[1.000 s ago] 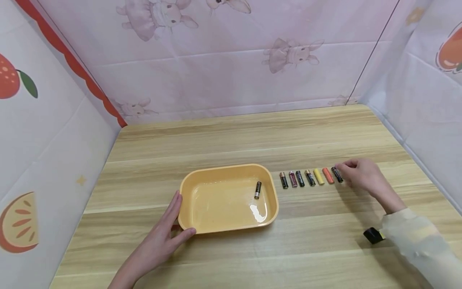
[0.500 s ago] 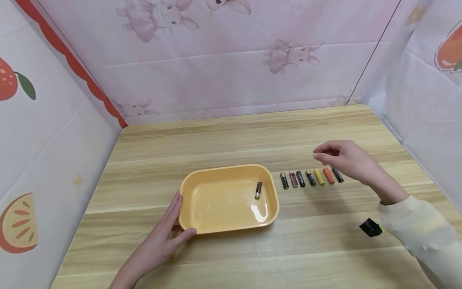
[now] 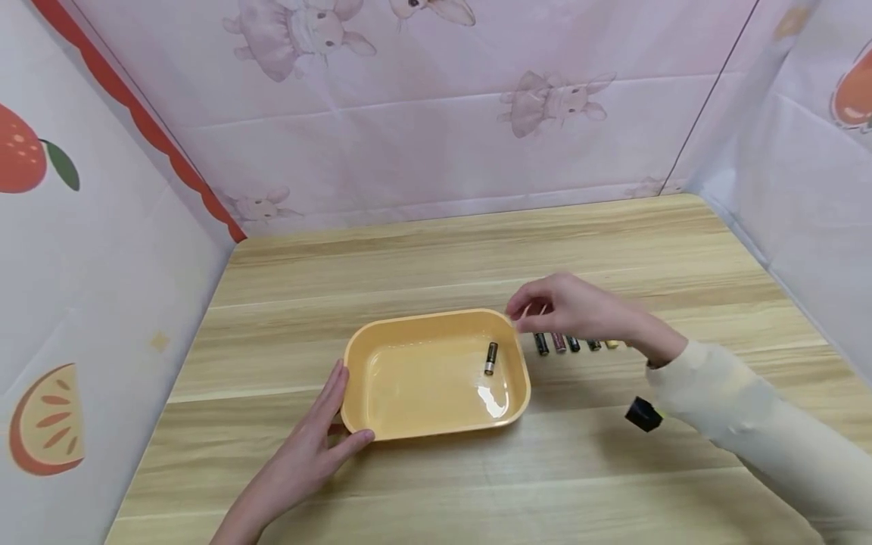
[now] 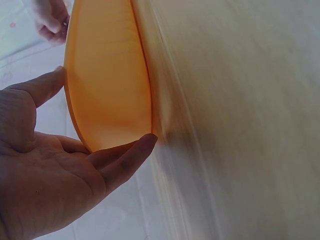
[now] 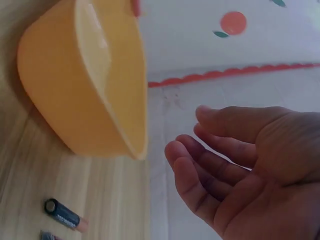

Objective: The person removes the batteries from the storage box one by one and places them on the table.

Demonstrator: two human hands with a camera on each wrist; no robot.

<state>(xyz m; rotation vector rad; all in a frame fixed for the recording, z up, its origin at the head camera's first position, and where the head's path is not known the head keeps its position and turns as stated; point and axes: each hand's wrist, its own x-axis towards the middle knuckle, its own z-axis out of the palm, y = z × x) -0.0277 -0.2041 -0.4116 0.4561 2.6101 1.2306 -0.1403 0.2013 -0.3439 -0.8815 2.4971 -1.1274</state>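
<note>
A yellow-orange plastic bin (image 3: 436,435) sits on the wooden table, with one black-and-silver battery (image 3: 490,358) lying inside near its right end. My left hand (image 3: 309,450) rests against the bin's near left corner, thumb at the rim and fairly straight fingers along the outer wall. Beside the bin's far right corner hovers my right hand (image 3: 568,306). In the right wrist view its fingers (image 5: 187,185) are loosely bent, apart from the thumb, with nothing between them. Below it, a row of batteries starts with a dark, copper-ended one (image 5: 65,215); the hand partly covers this row in the head view.
The row includes a maroon battery (image 3: 559,343) and a yellow one (image 3: 612,344). A small black block (image 3: 643,414) hangs at the right sleeve (image 3: 722,393). Printed fabric walls (image 3: 422,151) stand behind the table (image 3: 436,257) and at both sides.
My right hand has left the row's right end, lifted, and moved left to the bin's far right corner. The left hand and the batteries keep their places.
</note>
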